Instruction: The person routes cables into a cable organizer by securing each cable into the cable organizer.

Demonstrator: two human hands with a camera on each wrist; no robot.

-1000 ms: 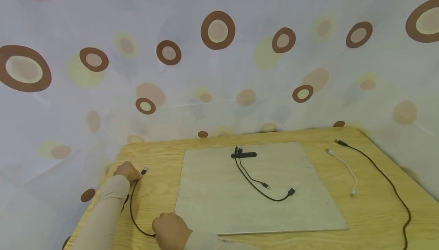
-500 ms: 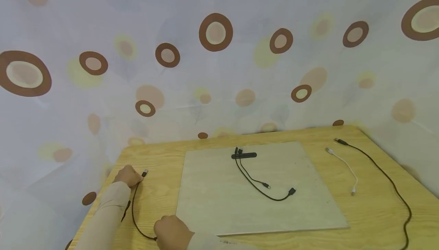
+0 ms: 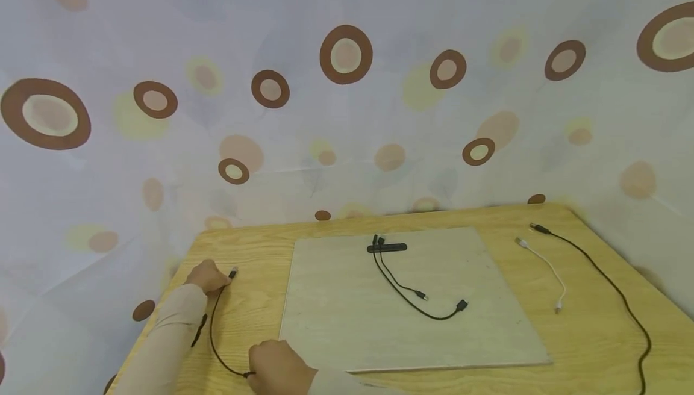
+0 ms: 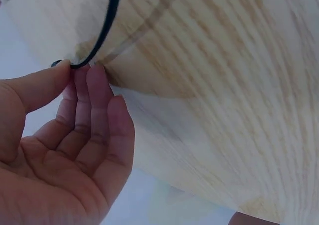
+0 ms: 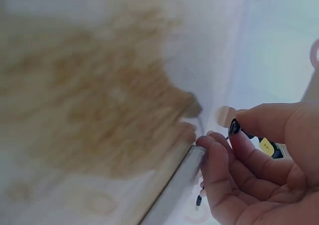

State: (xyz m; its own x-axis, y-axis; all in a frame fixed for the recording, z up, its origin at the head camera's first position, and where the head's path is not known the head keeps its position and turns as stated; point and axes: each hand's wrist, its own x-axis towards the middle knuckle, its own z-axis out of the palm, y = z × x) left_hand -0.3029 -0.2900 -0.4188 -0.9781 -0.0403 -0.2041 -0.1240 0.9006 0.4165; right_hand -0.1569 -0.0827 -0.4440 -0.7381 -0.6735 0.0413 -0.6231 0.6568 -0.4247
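Note:
A short black USB cable (image 3: pixel 213 335) bows between both hands at the left of the table. My left hand (image 3: pixel 206 276) pinches it between thumb and fingertips just behind its metal-tipped plug (image 3: pixel 234 273). In the left wrist view the cable (image 4: pixel 107 25) curves up from the thumb, with the other fingers (image 4: pixel 122 130) loosely bent. Lower down, my right hand (image 3: pixel 276 366) grips the opposite end near the table's front. The right wrist view shows a small black end piece (image 5: pixel 234 127) between thumb and finger; the hand covers most of it in the head view.
A pale board (image 3: pixel 325 323) lies mid-table. On it, a black strip (image 3: pixel 393 247) sits with two short black cables (image 3: pixel 417 307). At the right lie a white cable (image 3: pixel 550 265) and a long black cable (image 3: pixel 612 277). A dark strip (image 3: pixel 199 330) shows beside the left sleeve.
Both hands have shifted slightly to the right with the cable still held between them. The head view has tilted a little; the other cables have stayed put.

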